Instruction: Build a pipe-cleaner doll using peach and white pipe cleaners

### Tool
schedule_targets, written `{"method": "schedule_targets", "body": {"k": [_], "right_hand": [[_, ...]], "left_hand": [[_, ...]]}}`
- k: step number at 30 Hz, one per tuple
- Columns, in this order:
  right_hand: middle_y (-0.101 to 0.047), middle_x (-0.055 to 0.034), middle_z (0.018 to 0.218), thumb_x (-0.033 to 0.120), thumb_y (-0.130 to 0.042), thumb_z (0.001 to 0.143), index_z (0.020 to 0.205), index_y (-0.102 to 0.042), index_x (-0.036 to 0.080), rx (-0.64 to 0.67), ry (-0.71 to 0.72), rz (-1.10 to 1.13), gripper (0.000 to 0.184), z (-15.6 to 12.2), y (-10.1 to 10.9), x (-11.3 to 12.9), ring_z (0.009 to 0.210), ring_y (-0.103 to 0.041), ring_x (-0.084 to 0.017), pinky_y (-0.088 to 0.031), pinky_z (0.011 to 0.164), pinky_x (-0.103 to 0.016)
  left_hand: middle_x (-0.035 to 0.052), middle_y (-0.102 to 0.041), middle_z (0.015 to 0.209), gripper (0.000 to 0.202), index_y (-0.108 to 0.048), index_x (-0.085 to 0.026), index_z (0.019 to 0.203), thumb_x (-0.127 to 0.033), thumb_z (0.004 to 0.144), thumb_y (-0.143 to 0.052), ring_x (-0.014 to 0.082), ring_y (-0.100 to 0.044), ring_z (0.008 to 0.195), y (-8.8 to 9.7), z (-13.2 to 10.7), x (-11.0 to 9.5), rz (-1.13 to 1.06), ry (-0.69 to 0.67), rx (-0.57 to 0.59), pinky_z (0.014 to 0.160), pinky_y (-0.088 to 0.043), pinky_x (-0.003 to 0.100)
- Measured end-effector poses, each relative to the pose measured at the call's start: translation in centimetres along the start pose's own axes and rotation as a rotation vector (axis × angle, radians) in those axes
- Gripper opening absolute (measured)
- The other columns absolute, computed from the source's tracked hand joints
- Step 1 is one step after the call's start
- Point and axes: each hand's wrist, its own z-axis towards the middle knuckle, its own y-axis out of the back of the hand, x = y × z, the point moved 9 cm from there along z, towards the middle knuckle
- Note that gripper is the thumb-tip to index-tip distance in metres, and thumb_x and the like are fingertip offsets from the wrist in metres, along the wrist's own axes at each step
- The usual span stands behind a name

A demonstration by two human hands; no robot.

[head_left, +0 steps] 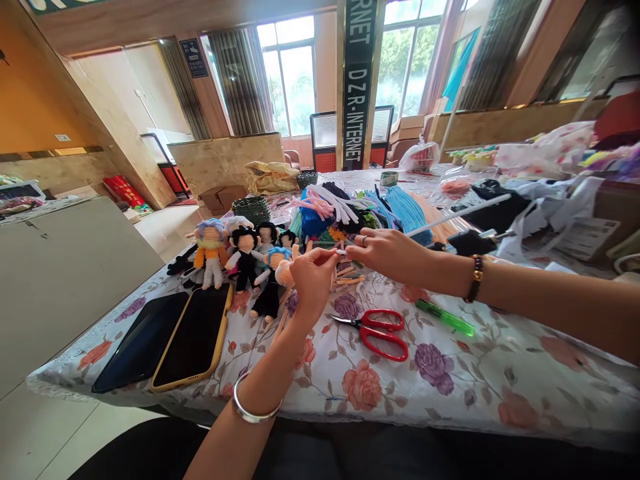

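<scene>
My left hand (311, 279) is raised over the flowered tablecloth (440, 373), fingers closed round a small peach-coloured fuzzy ball (284, 273). My right hand (383, 251) reaches in from the right and pinches a thin peach-coloured strand (341, 252) between the two hands. A silver bangle sits on my left wrist and a beaded bracelet on the right. Short peach pieces (346, 277) lie on the cloth just beneath my hands.
Several small yarn dolls (235, 257) stand left of my hands. Two phones (170, 337) lie face up at the near left edge. Red scissors (383, 332) and a green lighter (447, 317) lie near. A heap of coloured pipe cleaners (350, 210) and bags fill the back.
</scene>
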Motion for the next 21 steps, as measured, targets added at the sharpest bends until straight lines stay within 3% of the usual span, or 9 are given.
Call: {"method": "schedule_targets", "body": {"k": [4,9,13,21], "right_hand": [[-0.065,-0.0065,0.082,0.013,-0.053,0.087,0.095,-0.068,0.020,-0.053,-0.023,-0.039,0.018,0.3,0.2,-1.9,0.087,-0.054,-0.020,-0.034,0.071,-0.029],[-0.065,-0.0021,0.078,0.010,-0.051,0.086,0.093,-0.070,0.026,-0.078,0.141,-0.015,0.026,0.7,-0.6,-2.9,0.083,-0.052,-0.017,-0.030,0.078,-0.030],[-0.064,-0.0021,0.075,0.007,-0.050,0.083,0.088,-0.071,0.025,-0.074,0.179,-0.007,0.028,0.6,-1.2,-3.0,0.081,-0.050,-0.016,-0.028,0.078,-0.030],[-0.064,-0.0017,0.078,0.006,-0.047,0.084,0.093,-0.069,0.025,-0.019,0.123,0.020,0.031,0.5,-2.3,-4.2,0.085,-0.053,-0.017,-0.029,0.086,-0.032]], "left_hand": [[0.0032,-0.072,0.069,0.014,-0.073,-0.016,0.074,-0.030,0.071,-0.070,0.0152,-0.066,0.065,-0.7,0.0,-0.2,-0.057,0.007,0.078,0.063,-0.047,0.025],[0.0015,-0.069,0.067,0.005,-0.072,-0.017,0.073,-0.021,0.072,-0.069,0.0133,-0.062,0.062,-2.0,-0.2,-1.0,0.070,-0.100,0.198,0.061,-0.046,0.024],[0.0007,-0.067,0.067,0.009,-0.073,-0.020,0.071,-0.013,0.072,-0.067,0.0127,-0.060,0.061,-2.9,-0.5,-1.2,0.156,-0.164,0.269,0.057,-0.044,0.023],[0.0030,-0.072,0.074,0.012,-0.074,-0.019,0.075,-0.012,0.076,-0.065,0.0150,-0.063,0.069,-2.2,-0.4,-1.6,0.269,-0.210,0.197,0.066,-0.047,0.026]]}}
